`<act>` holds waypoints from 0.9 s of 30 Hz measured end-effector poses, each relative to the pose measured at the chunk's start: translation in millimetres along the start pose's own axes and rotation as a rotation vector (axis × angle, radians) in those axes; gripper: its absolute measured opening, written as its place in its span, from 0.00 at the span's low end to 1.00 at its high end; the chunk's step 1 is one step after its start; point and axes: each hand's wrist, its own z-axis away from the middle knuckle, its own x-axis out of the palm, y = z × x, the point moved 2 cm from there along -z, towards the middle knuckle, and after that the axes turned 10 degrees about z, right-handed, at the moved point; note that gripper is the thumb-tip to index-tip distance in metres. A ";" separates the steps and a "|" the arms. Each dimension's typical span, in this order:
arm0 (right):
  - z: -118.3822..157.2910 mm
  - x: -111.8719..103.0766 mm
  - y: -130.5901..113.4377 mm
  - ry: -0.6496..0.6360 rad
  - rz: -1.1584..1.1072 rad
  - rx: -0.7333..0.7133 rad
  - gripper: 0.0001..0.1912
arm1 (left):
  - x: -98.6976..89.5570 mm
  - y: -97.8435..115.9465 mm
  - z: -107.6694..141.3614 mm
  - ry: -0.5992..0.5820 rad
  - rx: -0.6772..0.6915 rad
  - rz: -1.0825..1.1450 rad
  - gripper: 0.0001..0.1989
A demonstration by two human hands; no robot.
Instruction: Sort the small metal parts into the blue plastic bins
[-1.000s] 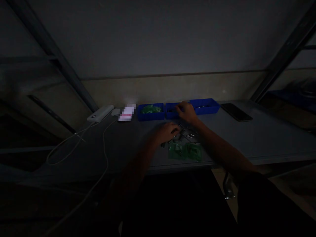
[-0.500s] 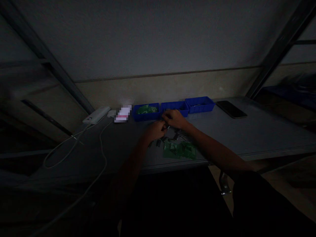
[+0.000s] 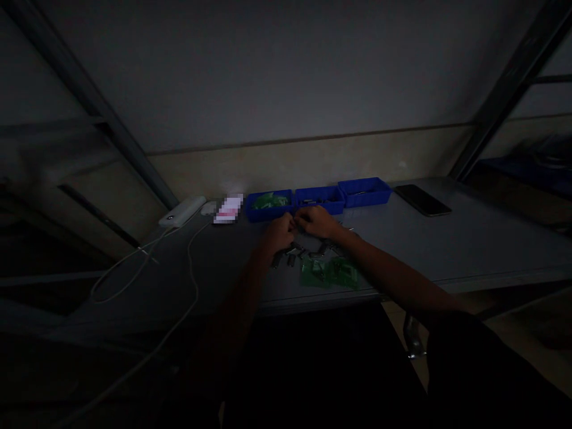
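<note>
My left hand (image 3: 281,231) and my right hand (image 3: 318,221) meet above the table, just in front of the blue bins. Both have their fingers pinched together; whatever lies between them is too dark and small to make out. Below the hands, several small metal pieces (image 3: 292,255) are scattered on the tabletop. Nearer the front edge lie two green plastic packets (image 3: 315,272), side by side, with small parts showing inside. The middle blue bin (image 3: 319,210), right behind my right hand, holds small metal parts.
A left blue bin (image 3: 254,215) contains green packets; a right blue bin (image 3: 367,198) has a few thin parts. Further right lies a black phone (image 3: 422,199). On the left are a lit phone (image 3: 229,208), a white power bank (image 3: 183,212) and a trailing white cable (image 3: 193,280). A wall stands behind.
My hands have drawn slightly apart, and the right one has come down a little from the middle bin's front, showing more of its contents. The whole view has shifted slightly.
</note>
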 end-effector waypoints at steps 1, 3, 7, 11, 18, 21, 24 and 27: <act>0.4 -0.1 -1.1 0.001 -0.018 -0.016 0.11 | -2.0 -1.5 -1.0 0.045 0.000 0.037 0.08; 1.4 -0.9 -2.6 0.003 -0.068 -0.058 0.11 | -5.7 -4.0 -3.3 0.131 0.002 0.149 0.10; 3.1 -3.6 -3.5 0.031 -0.150 -0.154 0.15 | -7.6 -6.4 -7.8 0.183 -0.048 0.454 0.11; 0.7 -7.8 1.4 0.084 -0.064 -0.129 0.11 | -7.7 -5.1 -8.5 0.164 -0.065 0.610 0.09; -9.7 -29.1 45.0 0.169 0.301 0.368 0.19 | -26.8 4.9 5.1 0.088 0.161 0.213 0.07; -19.8 -31.2 60.7 0.002 0.357 0.501 0.19 | -26.4 7.9 12.9 -0.097 0.170 0.160 0.09; -34.4 -28.6 66.7 -0.105 0.351 0.551 0.18 | -17.6 5.6 16.7 -0.291 0.094 0.070 0.13; -45.2 -26.4 65.3 -0.146 0.352 0.559 0.18 | -10.3 2.5 14.7 -0.281 0.043 0.009 0.10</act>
